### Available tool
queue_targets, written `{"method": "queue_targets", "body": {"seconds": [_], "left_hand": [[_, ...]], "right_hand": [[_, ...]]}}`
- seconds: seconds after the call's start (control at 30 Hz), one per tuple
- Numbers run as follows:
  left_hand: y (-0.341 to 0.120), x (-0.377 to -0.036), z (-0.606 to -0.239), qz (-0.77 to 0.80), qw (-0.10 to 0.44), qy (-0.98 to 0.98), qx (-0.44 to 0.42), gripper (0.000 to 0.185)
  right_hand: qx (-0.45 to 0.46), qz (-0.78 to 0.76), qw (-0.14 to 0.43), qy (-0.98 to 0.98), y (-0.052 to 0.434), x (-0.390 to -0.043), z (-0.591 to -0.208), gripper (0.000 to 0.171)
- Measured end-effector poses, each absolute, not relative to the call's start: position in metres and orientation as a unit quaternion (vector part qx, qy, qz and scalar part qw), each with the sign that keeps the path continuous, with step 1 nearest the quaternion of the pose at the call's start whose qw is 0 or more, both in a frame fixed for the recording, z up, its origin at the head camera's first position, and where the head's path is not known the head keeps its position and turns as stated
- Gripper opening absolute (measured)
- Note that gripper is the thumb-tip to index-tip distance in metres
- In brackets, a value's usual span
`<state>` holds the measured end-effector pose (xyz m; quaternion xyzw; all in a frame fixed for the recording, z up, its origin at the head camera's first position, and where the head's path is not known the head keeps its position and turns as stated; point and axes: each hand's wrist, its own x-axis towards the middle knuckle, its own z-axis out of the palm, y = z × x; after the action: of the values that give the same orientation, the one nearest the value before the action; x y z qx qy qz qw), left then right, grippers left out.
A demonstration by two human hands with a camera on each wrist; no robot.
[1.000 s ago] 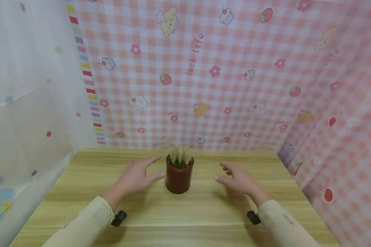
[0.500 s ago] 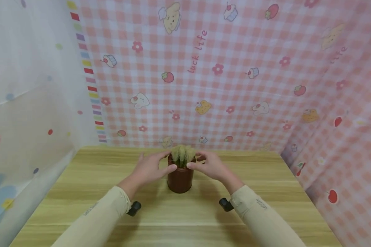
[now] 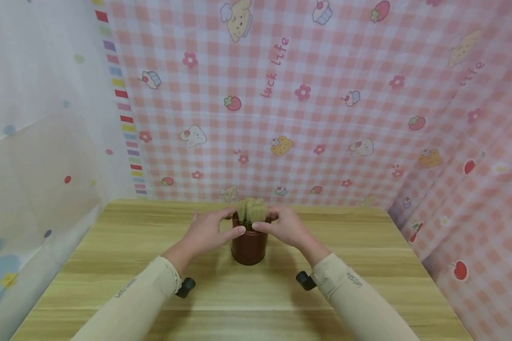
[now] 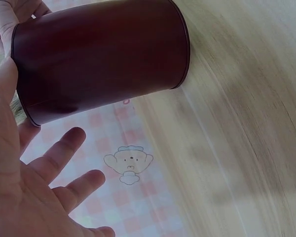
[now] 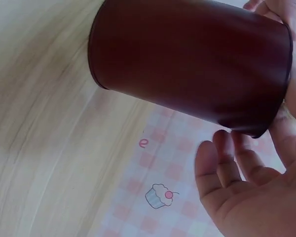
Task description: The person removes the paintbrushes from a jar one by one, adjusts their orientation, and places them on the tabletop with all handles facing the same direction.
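A dark reddish-brown cylindrical holder (image 3: 249, 248) stands upright at the table's middle. From its mouth rises a bunch of bristly straw-coloured heads (image 3: 251, 208), like dried grass, with green stems below. My left hand (image 3: 205, 233) is at the holder's left, its thumb tip by the front rim and its index finger by the far rim. In the left wrist view its other fingers (image 4: 84, 187) spread away from the wall. My right hand (image 3: 289, 228) pinches at the bunch, its thumb crossing in front of the stems. The right wrist view shows its fingertips close under the holder's rim (image 5: 286, 74).
The wooden table (image 3: 247, 312) reaches back to a pink checked cloth (image 3: 256, 94) hung as a wall. Another checked cloth (image 3: 486, 189) hangs at the right, and a pale dotted cloth (image 3: 47, 118) at the left. Black wrist cameras (image 3: 305, 280) jut below the cuffs.
Both hands have come inward from either side to the holder's top. In the last half second the right thumb has slid left across the stems, and the bunch looks pressed together. The holder stays standing.
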<state>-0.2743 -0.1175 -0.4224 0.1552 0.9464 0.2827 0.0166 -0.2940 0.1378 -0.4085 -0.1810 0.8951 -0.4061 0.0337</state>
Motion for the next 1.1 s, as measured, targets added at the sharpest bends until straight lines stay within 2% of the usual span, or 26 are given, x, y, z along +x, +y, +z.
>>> {"method": "queue_targets", "body": {"seconds": [0.2, 0.5, 0.63, 0.73, 0.9, 1.1], "left_hand": [[-0.116, -0.274, -0.423, 0.289, 0.021, 0.946, 0.144, 0.079], [-0.116, -0.274, -0.426, 0.3, 0.025, 0.943, 0.138, 0.077], [-0.117, -0.274, -0.427, 0.306, 0.028, 0.942, 0.136, 0.077], [-0.116, -0.274, -0.427, 0.307, 0.027, 0.942, 0.135, 0.077], [-0.115, -0.275, -0.427, 0.309, 0.026, 0.942, 0.132, 0.076], [-0.115, -0.275, -0.426, 0.306, 0.026, 0.942, 0.132, 0.075]], "right_hand": [[-0.183, -0.396, 0.033, 0.899, 0.142, -0.295, -0.403, 0.029], [-0.18, -0.456, -0.003, 0.872, 0.141, -0.294, -0.383, 0.016], [-0.182, -0.471, -0.032, 0.862, 0.141, -0.294, -0.377, 0.022], [-0.178, -0.477, -0.062, 0.859, 0.142, -0.294, -0.372, 0.018], [-0.164, -0.502, -0.107, 0.842, 0.148, -0.294, -0.359, 0.052], [-0.141, -0.563, -0.152, 0.8, 0.169, -0.297, -0.337, 0.056]]}}
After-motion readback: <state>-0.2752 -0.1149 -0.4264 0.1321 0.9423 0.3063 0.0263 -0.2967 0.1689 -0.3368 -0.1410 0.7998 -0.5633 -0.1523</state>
